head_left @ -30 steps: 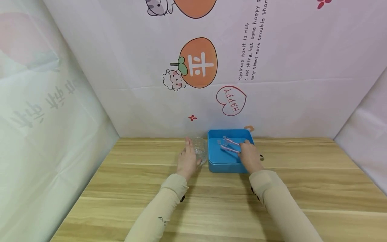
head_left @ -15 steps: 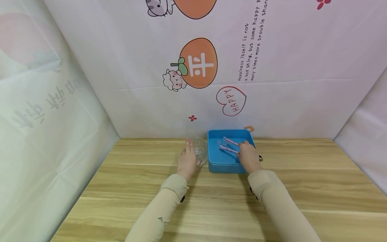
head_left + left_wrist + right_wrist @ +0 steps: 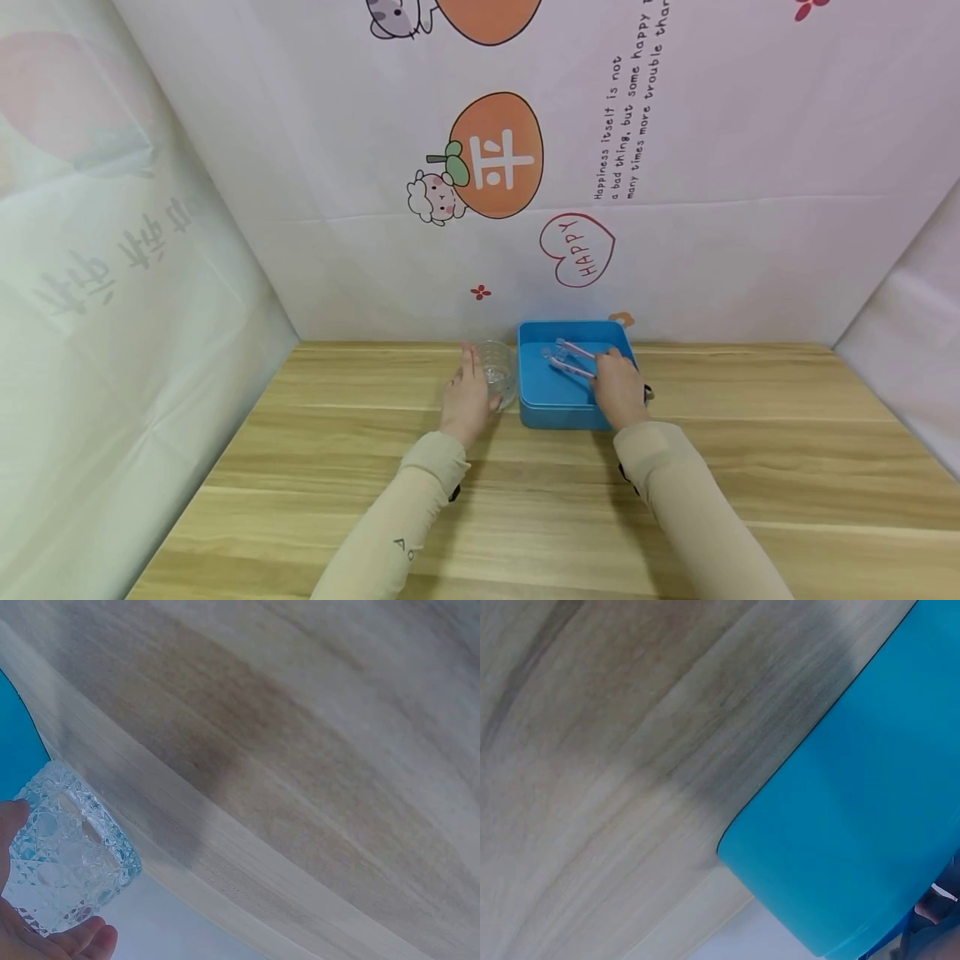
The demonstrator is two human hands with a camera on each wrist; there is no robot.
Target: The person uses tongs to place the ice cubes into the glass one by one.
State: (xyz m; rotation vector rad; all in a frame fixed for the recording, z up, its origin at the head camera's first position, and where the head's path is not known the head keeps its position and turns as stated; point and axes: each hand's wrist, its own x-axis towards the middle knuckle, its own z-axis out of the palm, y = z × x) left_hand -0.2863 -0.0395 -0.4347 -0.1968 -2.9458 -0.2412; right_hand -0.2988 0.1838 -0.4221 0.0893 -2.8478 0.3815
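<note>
My left hand (image 3: 465, 398) holds a clear, cut-pattern glass (image 3: 504, 373) upright on the table. In the left wrist view the thumb lies on one side of the glass (image 3: 71, 847) and the fingers on the other. My right hand (image 3: 621, 387) grips pink-and-white tongs (image 3: 576, 369) inside the blue box (image 3: 562, 417). The two tong arms stand apart, their tips among small clear cubes (image 3: 547, 353) on the box floor. In the right wrist view the box wall (image 3: 840, 817) hides most of the hand.
The glass stands close against the left side of the box, and both are near the back edge of the wooden table (image 3: 360, 417). A printed white cloth (image 3: 360, 275) rises right behind them. Another pale cloth (image 3: 127, 333) hangs at the left.
The tong tips spread slightly, then came a little closer together around the clear cubes. My left hand and the glass have stayed in place.
</note>
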